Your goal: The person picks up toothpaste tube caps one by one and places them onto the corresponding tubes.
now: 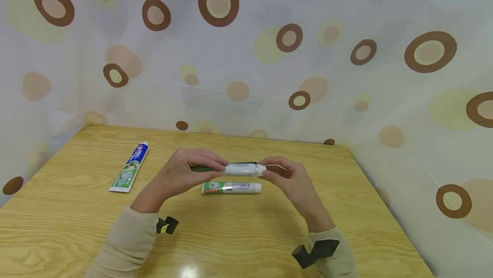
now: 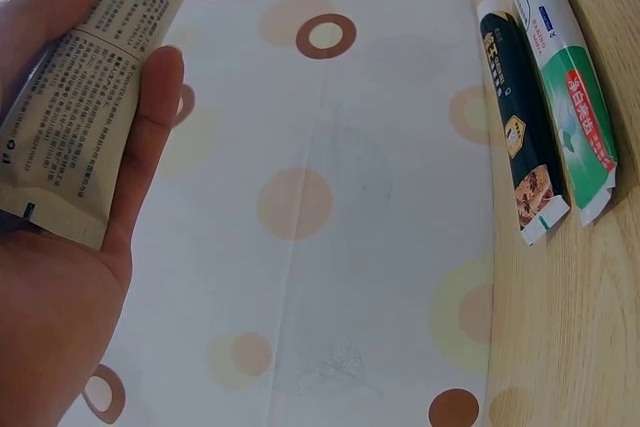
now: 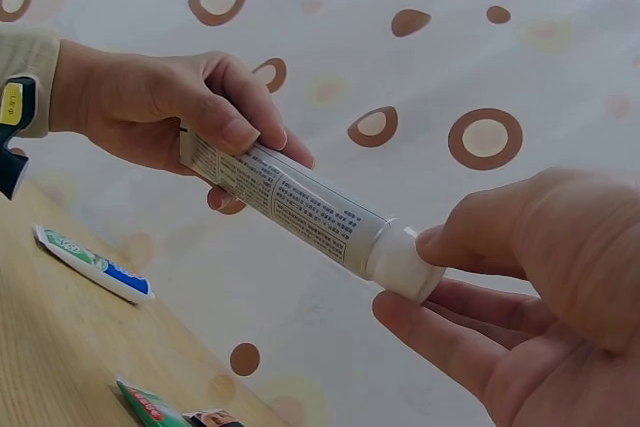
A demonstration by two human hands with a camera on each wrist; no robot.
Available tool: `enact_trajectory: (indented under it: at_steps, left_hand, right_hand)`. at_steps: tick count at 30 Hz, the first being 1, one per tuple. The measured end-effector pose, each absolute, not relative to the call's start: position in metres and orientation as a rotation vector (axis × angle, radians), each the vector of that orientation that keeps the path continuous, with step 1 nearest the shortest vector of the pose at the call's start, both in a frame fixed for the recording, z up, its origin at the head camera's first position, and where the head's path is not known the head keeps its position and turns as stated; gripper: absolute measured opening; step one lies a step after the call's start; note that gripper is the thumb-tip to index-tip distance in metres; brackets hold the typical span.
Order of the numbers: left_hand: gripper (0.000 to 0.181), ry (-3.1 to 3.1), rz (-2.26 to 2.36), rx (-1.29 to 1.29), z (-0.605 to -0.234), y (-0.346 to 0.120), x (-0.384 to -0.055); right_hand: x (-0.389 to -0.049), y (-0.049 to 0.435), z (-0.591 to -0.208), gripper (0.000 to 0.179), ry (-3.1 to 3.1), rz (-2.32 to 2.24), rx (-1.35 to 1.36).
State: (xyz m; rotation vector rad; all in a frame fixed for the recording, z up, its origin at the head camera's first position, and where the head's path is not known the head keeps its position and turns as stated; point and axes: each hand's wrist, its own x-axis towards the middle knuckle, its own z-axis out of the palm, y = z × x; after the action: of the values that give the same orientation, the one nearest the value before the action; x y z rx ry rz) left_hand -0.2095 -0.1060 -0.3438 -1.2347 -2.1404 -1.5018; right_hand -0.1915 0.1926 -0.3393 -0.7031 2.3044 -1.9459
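Observation:
A white toothpaste tube (image 1: 240, 169) is held raised over the table, its small printed text showing in the right wrist view. My left hand (image 1: 181, 170) grips the tube's flat crimped end between thumb and fingers. At the other end, my right hand (image 1: 290, 180) pinches the white cap (image 3: 405, 261) with thumb and fingertips. The cap sits on the tube. Under the held tube lie a dark green toothpaste tube (image 2: 520, 112), mostly hidden in the head view, and a green-and-white toothpaste tube (image 1: 231, 187) beside it.
A blue-and-green toothpaste tube (image 1: 131, 167) lies at the left of the wooden table (image 1: 231, 243). A white covering with brown and yellow circles (image 1: 246, 64) rises behind the table and along its sides. Black wrist mounts (image 1: 316, 253) sit on both sleeves.

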Motion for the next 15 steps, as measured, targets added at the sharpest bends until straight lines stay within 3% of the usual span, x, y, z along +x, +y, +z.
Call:
enact_trajectory:
  at_steps: [15]
  left_hand:
    - [0.015,-2.131,-1.525,-1.229,-0.3448,-0.1053,-0.2106]
  right_hand:
    - [-0.1926,0.1929,-0.3415,0.029,2.274,-1.985,-0.727]
